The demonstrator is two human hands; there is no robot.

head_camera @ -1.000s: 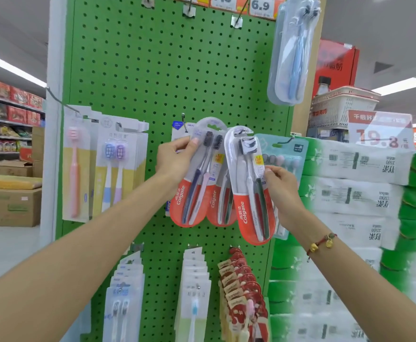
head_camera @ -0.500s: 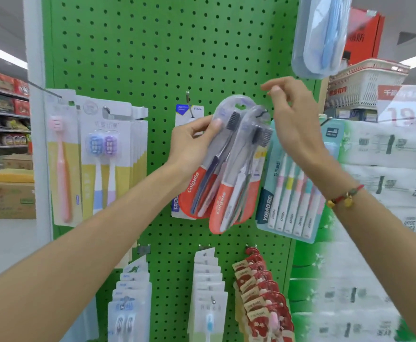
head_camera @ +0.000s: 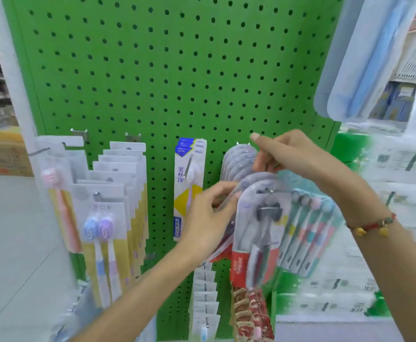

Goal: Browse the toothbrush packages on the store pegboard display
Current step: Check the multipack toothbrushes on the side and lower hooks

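A green pegboard carries hanging toothbrush packages. My left hand grips the side of a red-and-clear twin toothbrush pack that hangs in front of a row of like packs. My right hand is above it, fingers curled and pinching at the rounded tops of those packs near the hook. A teal multi-brush pack hangs just right of the red one, partly behind my right wrist. The view is blurred by motion.
Yellow-and-white packs and a pink brush pack hang at left, a blue-topped white pack in the middle. Lower hooks hold white packs and red packs. A clear pack hangs upper right; tissue stacks stand right.
The view has tilted down and closer. My right hand has dropped from above the packs onto their tops. My left hand has shifted round the front red pack, which now hangs straighter.
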